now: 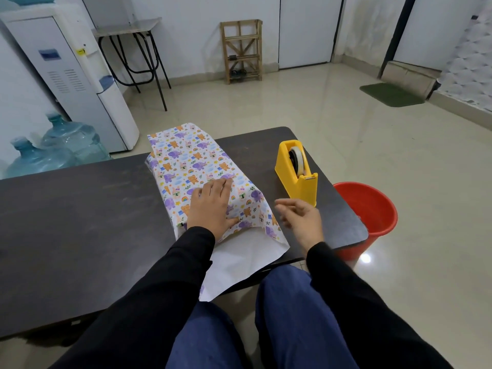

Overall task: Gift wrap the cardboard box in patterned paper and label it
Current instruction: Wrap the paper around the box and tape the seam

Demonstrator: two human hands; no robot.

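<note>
Paper (186, 161), patterned, draped on worktop (80, 209); left grip (213, 206) spread flat, pressing it down; right grip (300, 219) loosely curled, empty, hovering near tape dispenser (295, 177).

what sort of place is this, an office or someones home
Probably a small office or back room, not certain: a white water dispenser with spare water jugs beside it, a plain dark table, and a bare tiled floor.
</note>
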